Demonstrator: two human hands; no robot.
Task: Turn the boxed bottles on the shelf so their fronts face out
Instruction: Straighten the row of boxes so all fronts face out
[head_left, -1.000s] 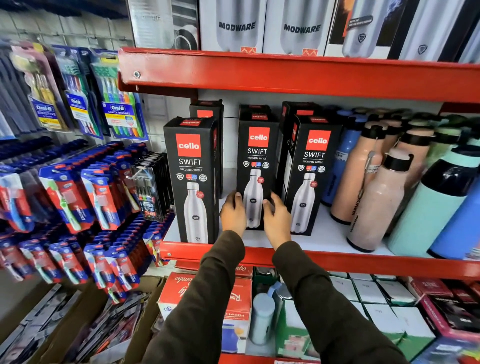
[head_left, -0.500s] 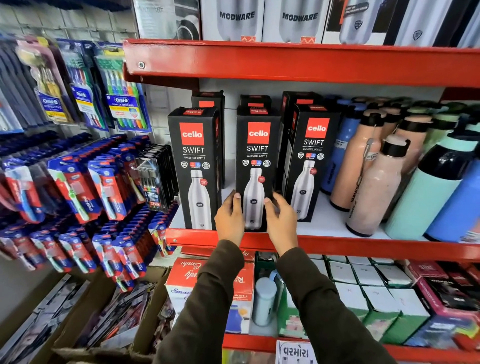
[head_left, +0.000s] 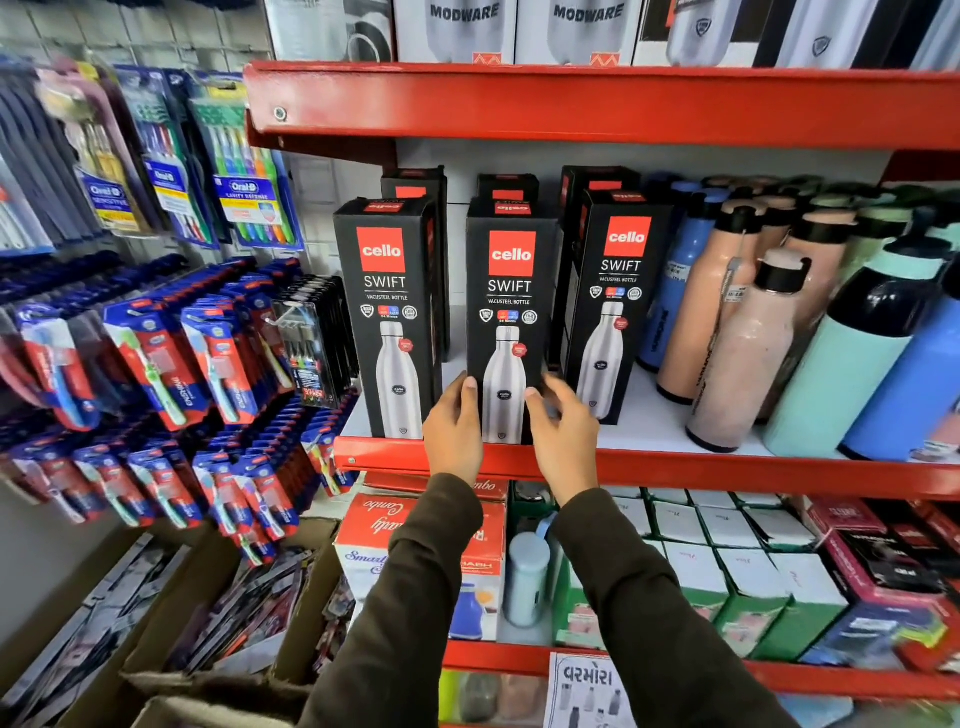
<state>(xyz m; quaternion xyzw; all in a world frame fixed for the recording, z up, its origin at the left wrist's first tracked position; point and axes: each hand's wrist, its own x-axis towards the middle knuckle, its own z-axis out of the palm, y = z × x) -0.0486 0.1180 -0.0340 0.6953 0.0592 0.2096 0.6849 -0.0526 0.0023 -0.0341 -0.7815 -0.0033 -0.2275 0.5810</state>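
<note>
Middle Cello Swift box stands upright at the front edge of the red shelf, its printed front square to the camera. The left hand is on its lower left edge, thumb on the front face, the fingers wrapped round the side and out of sight. The right hand sits at the lower right corner, thumb touching the front; its fingers are spread and motion-blurred, so I cannot tell whether they grip the box or have come loose from it. Both arms wear dark sleeves.

Just to the left, another Swift box faces out, a narrow gap between the two. To the right, a third Swift box sits slightly further back and angled a little, front still showing. More black boxes line up behind each one. Beyond them to the right stand loose bottles: pink, blue and mint green. Hanging toothbrush packs fill the wall on the left.
</note>
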